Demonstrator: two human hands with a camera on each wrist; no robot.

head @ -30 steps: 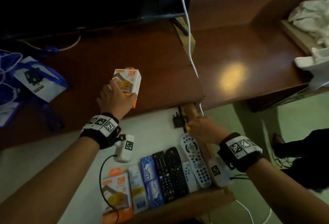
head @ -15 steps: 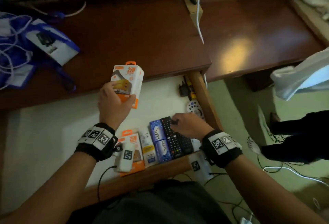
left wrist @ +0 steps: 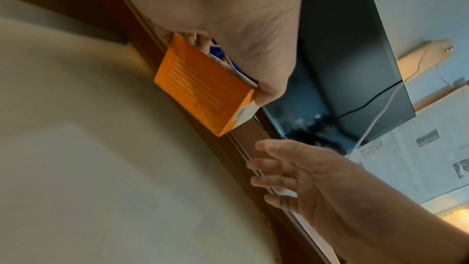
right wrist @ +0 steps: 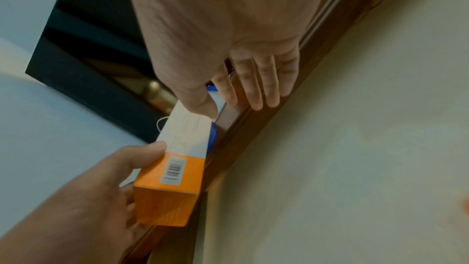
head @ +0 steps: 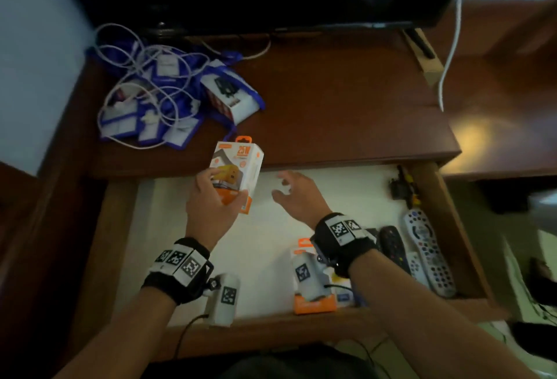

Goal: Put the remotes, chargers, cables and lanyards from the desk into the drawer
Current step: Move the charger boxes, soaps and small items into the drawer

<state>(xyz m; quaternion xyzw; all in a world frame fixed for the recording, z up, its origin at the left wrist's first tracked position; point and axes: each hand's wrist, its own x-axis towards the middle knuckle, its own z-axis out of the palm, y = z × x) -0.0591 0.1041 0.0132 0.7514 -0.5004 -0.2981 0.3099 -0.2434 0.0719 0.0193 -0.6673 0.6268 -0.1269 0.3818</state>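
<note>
The charger box (head: 238, 169) is held in the left hand (head: 211, 201) over the drawer's (head: 449, 228) back edge; the right hand (head: 297, 195) reaches beside it, fingers loose and empty. Remotes (head: 428, 255) and another box (head: 313, 303) lie inside; tangled cables and lanyards (head: 156, 98) remain on the worktop (head: 346, 107).

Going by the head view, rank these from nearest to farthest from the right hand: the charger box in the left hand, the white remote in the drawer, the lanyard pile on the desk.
From the right hand:
1. Charger box, just to its left, held by the left hand.
2. White remote, to its right at the drawer's right side.
3. Lanyard pile, far left on the desk, beyond the drawer.
</note>
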